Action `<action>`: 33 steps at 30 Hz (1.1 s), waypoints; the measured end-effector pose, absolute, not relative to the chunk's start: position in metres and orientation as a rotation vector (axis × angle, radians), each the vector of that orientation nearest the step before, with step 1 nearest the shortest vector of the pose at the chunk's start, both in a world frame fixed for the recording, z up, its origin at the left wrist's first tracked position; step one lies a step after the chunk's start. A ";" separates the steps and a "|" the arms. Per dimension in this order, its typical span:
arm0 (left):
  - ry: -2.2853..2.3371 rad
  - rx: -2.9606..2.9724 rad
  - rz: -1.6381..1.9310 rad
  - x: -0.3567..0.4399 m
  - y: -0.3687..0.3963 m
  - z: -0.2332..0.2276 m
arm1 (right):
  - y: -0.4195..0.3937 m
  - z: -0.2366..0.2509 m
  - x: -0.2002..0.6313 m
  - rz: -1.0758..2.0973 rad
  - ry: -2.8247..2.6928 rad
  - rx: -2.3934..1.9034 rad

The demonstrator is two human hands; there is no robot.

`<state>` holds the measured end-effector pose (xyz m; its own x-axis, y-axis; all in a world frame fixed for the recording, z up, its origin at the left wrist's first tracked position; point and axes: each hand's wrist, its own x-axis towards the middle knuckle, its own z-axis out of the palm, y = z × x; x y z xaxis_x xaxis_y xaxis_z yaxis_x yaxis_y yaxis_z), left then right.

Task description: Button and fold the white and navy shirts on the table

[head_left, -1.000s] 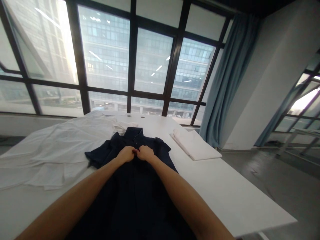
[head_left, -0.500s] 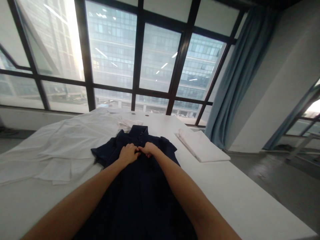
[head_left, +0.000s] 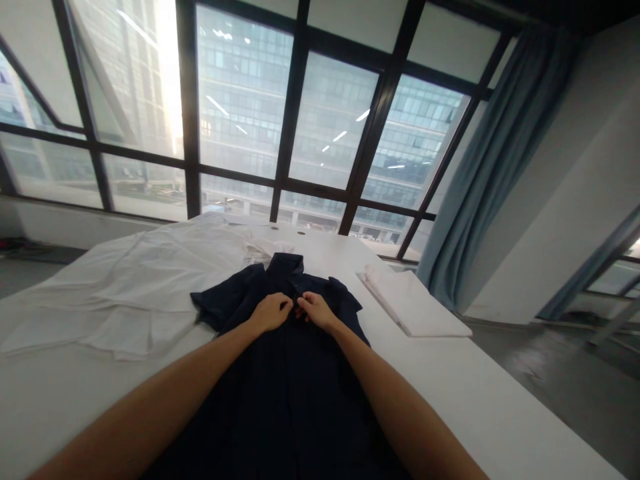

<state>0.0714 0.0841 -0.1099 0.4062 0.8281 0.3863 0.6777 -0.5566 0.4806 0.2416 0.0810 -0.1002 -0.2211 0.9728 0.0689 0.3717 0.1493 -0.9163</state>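
Table [head_left: 475, 400]: long white top, running away toward the window [head_left: 330, 127]; it bears everything listed below.

White garments [head_left: 135, 293]: loose, spread flat over the left half of the table, just beside the dark shirt and touching it near the collar.

Dark shirt [head_left: 285, 393]: navy, laid face up along the middle of the table, collar at the far end, hem running off the near edge of view.

Folded white cloth [head_left: 415, 303]: a neat stack on the right side, apart from the shirt.

Left hand [head_left: 273, 311]: curled, fingertips pinching the shirt's front edge just below the collar.

Right hand [head_left: 316, 309]: likewise curled, pinching the opposite front edge. Whether a button sits between the fingers is too small to tell.

Change since a second ago: both hands were pressed knuckle to knuckle on the placket; they now sit slightly apart and a little nearer the collar. Judged from this, work on the shirt's front closure is moving upward.
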 end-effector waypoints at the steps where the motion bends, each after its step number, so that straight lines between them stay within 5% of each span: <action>1: 1.294 2.384 0.919 0.072 0.085 -0.111 | 0.080 -0.103 0.242 1.034 -1.707 -1.277; 33: 1.174 2.179 1.138 0.074 0.087 -0.119 | 0.081 -0.110 0.247 0.772 -1.899 -1.323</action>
